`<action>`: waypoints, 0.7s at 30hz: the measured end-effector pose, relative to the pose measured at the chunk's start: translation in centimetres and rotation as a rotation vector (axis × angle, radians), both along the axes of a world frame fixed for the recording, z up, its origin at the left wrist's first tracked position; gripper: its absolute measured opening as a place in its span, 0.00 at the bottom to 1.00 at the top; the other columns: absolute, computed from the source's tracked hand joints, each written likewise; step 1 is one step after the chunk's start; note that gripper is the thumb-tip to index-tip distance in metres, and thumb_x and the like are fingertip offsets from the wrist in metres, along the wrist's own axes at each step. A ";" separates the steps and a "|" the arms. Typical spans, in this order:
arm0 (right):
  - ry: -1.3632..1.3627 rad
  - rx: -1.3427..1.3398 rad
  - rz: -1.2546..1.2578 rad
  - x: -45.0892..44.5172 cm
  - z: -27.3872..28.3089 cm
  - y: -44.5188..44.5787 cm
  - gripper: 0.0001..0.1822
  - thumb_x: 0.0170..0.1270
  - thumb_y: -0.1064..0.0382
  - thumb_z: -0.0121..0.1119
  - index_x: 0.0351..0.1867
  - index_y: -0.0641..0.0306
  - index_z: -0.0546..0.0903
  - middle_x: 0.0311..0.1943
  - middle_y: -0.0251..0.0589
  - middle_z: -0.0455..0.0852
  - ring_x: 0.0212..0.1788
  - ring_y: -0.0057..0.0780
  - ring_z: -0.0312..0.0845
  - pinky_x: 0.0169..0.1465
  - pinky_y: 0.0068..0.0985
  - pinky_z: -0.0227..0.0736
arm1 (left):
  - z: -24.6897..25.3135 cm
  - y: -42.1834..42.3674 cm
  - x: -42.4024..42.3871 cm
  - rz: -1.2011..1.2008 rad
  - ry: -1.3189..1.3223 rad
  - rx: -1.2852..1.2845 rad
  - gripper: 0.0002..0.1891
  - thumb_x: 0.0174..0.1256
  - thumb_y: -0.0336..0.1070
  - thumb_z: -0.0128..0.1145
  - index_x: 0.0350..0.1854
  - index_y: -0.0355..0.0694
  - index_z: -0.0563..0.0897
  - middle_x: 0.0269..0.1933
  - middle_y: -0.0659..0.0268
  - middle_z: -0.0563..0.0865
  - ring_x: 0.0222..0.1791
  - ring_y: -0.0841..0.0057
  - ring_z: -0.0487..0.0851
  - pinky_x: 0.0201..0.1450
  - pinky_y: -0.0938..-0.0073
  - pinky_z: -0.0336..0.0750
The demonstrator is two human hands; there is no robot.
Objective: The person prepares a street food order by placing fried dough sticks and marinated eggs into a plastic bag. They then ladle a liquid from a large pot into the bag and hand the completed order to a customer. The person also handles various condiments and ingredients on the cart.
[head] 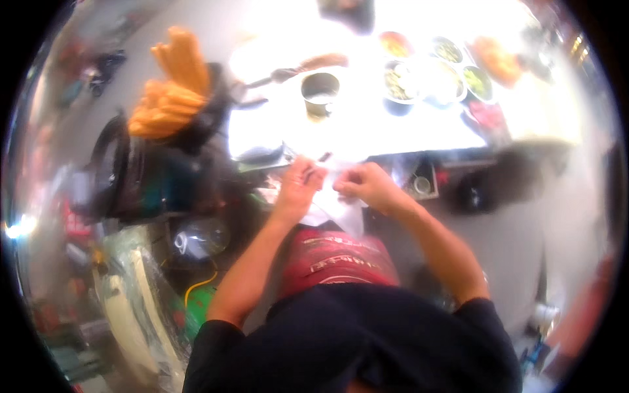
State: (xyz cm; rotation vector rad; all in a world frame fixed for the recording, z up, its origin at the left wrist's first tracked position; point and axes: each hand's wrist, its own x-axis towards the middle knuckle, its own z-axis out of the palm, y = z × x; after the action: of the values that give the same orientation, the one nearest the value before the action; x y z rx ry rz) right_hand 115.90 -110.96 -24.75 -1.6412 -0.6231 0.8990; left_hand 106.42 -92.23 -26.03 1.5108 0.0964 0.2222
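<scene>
My left hand (303, 182) and my right hand (362, 184) are side by side at the near edge of a brightly lit worktop (354, 132). Between and below them hangs a thin white sheet or bag (339, 209), blurred. The curled fingers of my right hand pinch its upper part. My left fingers are bent at its left side; whether they grip it is not clear. A small dark item (325, 156) shows just beyond my left fingertips. Farther back stands a round metal pot (320, 88), with a dark-handled utensil (270, 78) to its left.
Fried dough sticks (169, 108) stand in a dark container at the left. Bowls of chopped food (400, 83) line the back right, near an orange food pile (496, 61). Below the worktop is an open compartment holding a cup (421, 185). Plastic-wrapped pale dough-like pieces (130, 314) lie lower left.
</scene>
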 end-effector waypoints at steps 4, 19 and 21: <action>-0.296 -0.110 -0.097 -1.5 1.7 0.8 0.18 0.72 0.57 0.58 0.35 0.74 0.85 0.22 0.41 0.84 0.26 0.24 0.81 0.33 0.29 0.74 | -2.4 0.5 0.6 0.037 0.282 -0.302 0.09 0.77 0.37 0.54 0.48 0.37 0.79 0.37 0.71 0.82 0.34 0.84 0.78 0.37 0.79 0.75; -0.350 -0.090 -0.325 1.4 2.7 6.2 0.11 0.62 0.66 0.65 0.26 0.66 0.75 0.26 0.33 0.77 0.30 0.21 0.72 0.33 0.24 0.68 | -1.1 2.2 -0.2 0.162 0.138 -1.252 0.04 0.73 0.32 0.59 0.44 0.41 0.79 0.47 0.62 0.84 0.48 0.66 0.84 0.61 0.53 0.77; 0.123 0.224 -0.452 5.6 2.4 5.6 0.05 0.67 0.67 0.60 0.33 0.66 0.78 0.33 0.39 0.82 0.33 0.25 0.78 0.39 0.26 0.76 | 2.6 2.8 0.7 0.232 0.106 -1.276 0.03 0.72 0.30 0.59 0.43 0.41 0.80 0.44 0.62 0.85 0.44 0.67 0.84 0.61 0.53 0.77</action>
State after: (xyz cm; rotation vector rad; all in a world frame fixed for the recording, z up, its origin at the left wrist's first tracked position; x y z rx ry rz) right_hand 121.55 -105.34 -22.34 -1.4310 -0.2399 0.5700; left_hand 107.11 -89.43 -23.45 0.2347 0.4124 0.1983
